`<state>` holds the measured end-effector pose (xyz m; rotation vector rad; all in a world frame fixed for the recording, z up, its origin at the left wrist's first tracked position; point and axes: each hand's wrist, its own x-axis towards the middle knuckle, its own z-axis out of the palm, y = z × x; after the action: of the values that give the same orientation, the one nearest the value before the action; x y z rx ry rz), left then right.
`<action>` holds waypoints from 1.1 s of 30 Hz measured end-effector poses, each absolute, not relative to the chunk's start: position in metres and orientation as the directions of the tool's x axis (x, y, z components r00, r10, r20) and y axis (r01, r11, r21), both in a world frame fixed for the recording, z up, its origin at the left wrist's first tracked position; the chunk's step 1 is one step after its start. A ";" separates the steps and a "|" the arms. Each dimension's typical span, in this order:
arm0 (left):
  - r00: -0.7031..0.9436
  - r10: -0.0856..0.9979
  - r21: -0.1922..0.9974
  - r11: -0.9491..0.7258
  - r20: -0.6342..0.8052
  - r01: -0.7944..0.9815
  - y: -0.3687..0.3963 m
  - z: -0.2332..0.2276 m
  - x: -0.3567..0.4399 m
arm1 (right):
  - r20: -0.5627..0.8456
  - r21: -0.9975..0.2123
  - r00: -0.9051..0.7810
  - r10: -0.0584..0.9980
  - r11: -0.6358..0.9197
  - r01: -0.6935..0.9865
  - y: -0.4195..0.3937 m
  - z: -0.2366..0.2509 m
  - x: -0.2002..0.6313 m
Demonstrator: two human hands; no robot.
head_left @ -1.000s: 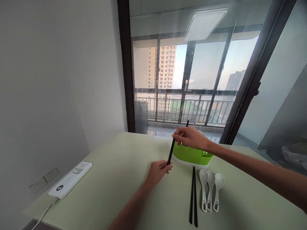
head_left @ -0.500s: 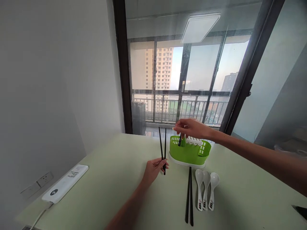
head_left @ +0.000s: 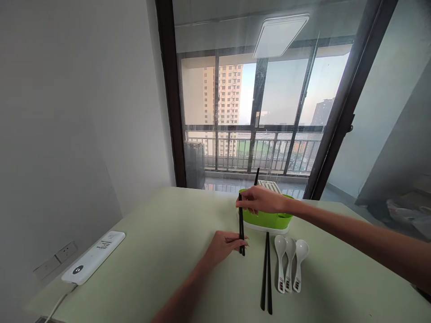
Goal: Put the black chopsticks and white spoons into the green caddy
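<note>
The left hand (head_left: 225,246) pinches the lower ends of a pair of thin black chopsticks (head_left: 241,224) between thumb and fingertips, holding them almost upright just left of the green plastic cutlery caddy (head_left: 267,218). The right hand (head_left: 261,200) comes in from the right, in front of the caddy's left end; its fingertips are closed on the top of that same pair. One more black stick (head_left: 257,176) rises behind the right hand; whether that hand grips it cannot be told.

The caddy sits on a white base on the pale green bench (head_left: 161,251), with a white slotted insert (head_left: 269,185) showing at its top. Just in front of the caddy, a second pair of black chopsticks (head_left: 266,273) lies flat, side by side, pointing toward the near edge. Right of these, three white ceramic spoons (head_left: 289,264) lie in a close row, bowls toward the caddy; small dark and red marks on their handles are too small to read.

Well left of the caddy, near the bench edge, lies a long white power strip (head_left: 94,257) with a dark round button, tiny unreadable print and a white cord.
</note>
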<state>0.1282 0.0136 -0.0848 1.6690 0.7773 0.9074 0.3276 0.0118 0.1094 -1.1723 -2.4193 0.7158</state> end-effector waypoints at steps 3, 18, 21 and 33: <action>0.514 0.833 0.956 -0.282 0.204 0.079 0.014 -0.084 0.129 | 0.103 -0.573 -0.597 0.795 0.538 0.618 0.008 0.112 0.327; 0.446 0.836 0.853 -0.459 0.320 0.248 0.012 -0.077 0.129 | 0.221 -0.418 -0.524 0.822 0.565 0.711 -0.005 0.105 0.325; 0.450 0.826 0.820 -0.494 0.339 0.289 0.014 -0.080 0.129 | 0.230 -0.371 -0.529 0.817 0.576 0.728 -0.006 0.105 0.325; 0.500 0.787 0.774 -0.553 0.362 0.309 0.015 -0.079 0.125 | 0.233 -0.453 -0.508 0.829 0.555 0.698 -0.010 0.118 0.323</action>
<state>0.1249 0.0155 -0.0792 2.1005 0.8953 0.9566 0.3230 -0.0105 0.1178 -1.2380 -2.3691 0.4219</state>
